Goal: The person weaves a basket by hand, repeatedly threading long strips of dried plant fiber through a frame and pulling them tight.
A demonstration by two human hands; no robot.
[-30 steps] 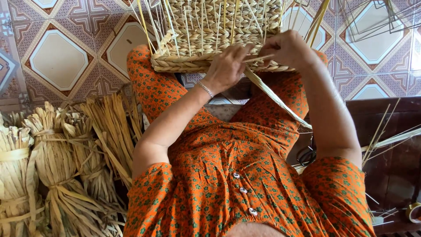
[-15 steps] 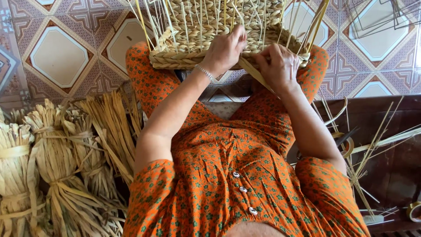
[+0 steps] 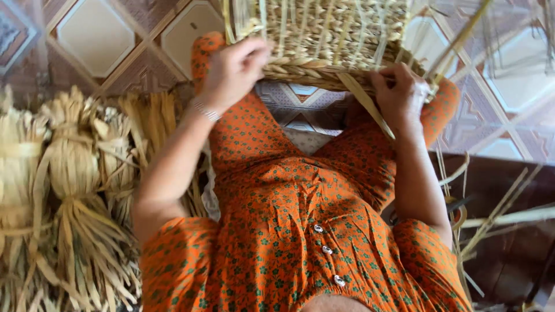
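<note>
A half-woven straw basket point(image 3: 324, 34) rests on my knees, with loose upright strands sticking out of its top. My left hand point(image 3: 234, 69) grips the basket's near left rim, a thin bracelet on its wrist. My right hand point(image 3: 399, 95) holds the near right rim and pinches a flat straw strand point(image 3: 367, 104) that slants down from the weave. I wear an orange dress point(image 3: 300, 219) with a small green print and buttons.
Tied bundles of dried straw point(image 3: 69, 190) lie on the floor at my left. A dark wooden surface point(image 3: 514, 231) with loose strands across it stands at my right. Patterned floor tiles point(image 3: 98, 34) lie beyond my knees.
My left hand has slid left along the rim. My right hand moved from the basket's front to its right side, still on the flat strand. The basket has turned.
</note>
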